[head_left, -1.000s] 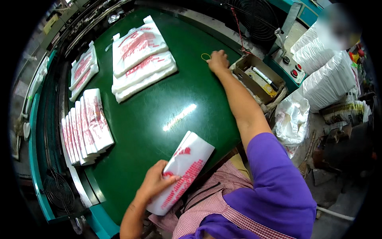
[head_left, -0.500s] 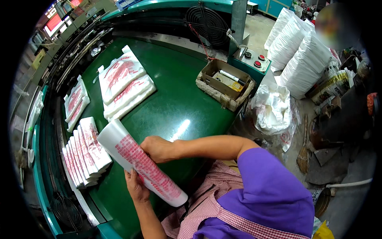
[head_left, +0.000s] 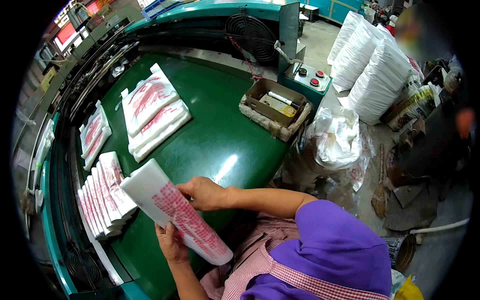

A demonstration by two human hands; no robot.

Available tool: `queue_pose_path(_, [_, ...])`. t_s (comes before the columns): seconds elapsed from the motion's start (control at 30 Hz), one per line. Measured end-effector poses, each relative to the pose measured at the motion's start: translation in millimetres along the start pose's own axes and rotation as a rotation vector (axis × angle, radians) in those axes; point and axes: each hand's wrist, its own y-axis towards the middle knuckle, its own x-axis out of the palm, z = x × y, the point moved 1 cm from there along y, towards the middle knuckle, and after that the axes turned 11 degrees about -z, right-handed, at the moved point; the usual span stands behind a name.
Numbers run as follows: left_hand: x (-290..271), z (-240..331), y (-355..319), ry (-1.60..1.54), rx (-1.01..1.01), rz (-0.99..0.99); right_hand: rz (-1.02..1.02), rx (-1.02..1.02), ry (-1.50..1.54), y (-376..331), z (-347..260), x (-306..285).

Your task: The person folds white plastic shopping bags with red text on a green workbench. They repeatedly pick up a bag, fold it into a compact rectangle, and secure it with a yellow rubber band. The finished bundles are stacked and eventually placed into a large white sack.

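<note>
A folded bundle of white plastic bags with red print [head_left: 177,209] lies slantwise between my hands, above the near part of the green table. My left hand [head_left: 171,243] grips its lower left edge, thumb on top and fingers partly hidden beneath. From the other side, my right hand [head_left: 206,194] is closed on the upper right edge; its fingertips are partly hidden. Just left of the bundle leans a row of several similar folded bundles [head_left: 102,200]. Farther off lie a large flat stack of the bags [head_left: 155,107] and a smaller stack [head_left: 95,132].
The green table [head_left: 220,120] has a raised machine edge along its left and far sides. At its right stand a cardboard box [head_left: 272,102] with a marker and a control box with buttons [head_left: 312,77]. Full white sacks [head_left: 375,75] and an open white bag [head_left: 336,135] are beyond.
The bundle stays in both hands and has turned slightly, its far end looking broader and flatter. Both hands sit a little lower in the picture; the whole view has shifted slightly.
</note>
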Motion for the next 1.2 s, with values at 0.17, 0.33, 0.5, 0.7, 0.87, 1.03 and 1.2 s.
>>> queue_pose_path(0.17, [1.5,8.4,11.3,-0.004,-0.027,-0.037,0.044,-0.211,0.429,-2.1,-6.9,-0.7])
queue_pose_path(0.33, [9.7,5.0,12.6,-0.033,-0.037,-0.065,-0.010,0.004,1.353,-5.4,22.3,-0.2])
queue_pose_path(0.5, [-8.9,5.5,-1.1,-0.210,-0.162,-0.132,-0.092,-0.104,1.845,-3.8,5.9,-38.1])
queue_pose_path(0.7, [11.2,33.1,25.3,0.707,-0.436,0.013,-0.628,-0.350,0.412,-20.4,-40.0,-52.1])
queue_pose_path(0.87, [-50.7,41.9,28.0,0.308,-0.066,0.084,-0.521,-0.169,0.747,-12.3,3.8,-15.8])
queue_pose_path(1.03, [-68.1,7.5,45.5,0.494,0.074,0.332,-0.122,0.037,0.627,22.9,24.0,65.4])
queue_pose_path(1.2, [-92.0,28.8,57.0,1.043,0.375,0.305,0.106,-0.008,0.318,164.0,46.5,76.3])
